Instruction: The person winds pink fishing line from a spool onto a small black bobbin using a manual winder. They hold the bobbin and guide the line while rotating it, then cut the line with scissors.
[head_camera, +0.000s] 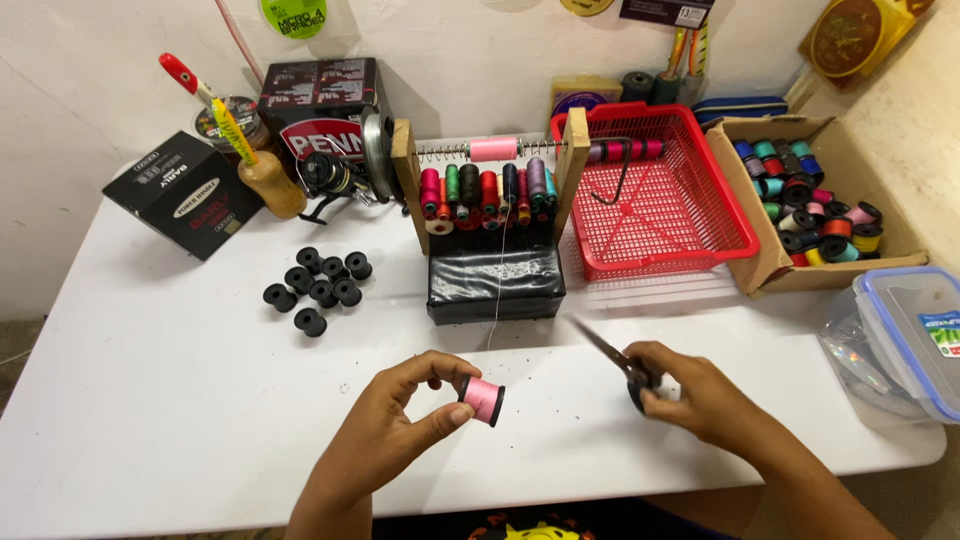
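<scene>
white bench (180, 400), near edge at the bottom, far edge against a white wall. front middle of bench is open, room on both sides of the hands; far half is crowded. left hand (395, 425) over the front middle, fingers pinched tight on a pink spool (483, 399), thumb and forefinger on its ends, spool held just above the surface. right hand (700, 395) near the front right, fingers closed round the handles of scissors (612, 360), blades pointing up-left toward the spool, blades look together, hard to tell. a thin thread (497, 290) runs down from the rack (490, 180) toward the spool. rack stands at far middle with coloured spools and a pink one on a rod, on a black block (495, 283). empty black bobbins (318, 283) in a loose cluster left of the block. black boxes (185, 190) and a reel (335, 175) at far left corner. red basket (690, 235) right of rack, cardboard box (770, 270) of spools at far right, clear tub (915, 340) with blue lid hanging over the right edge.
</scene>
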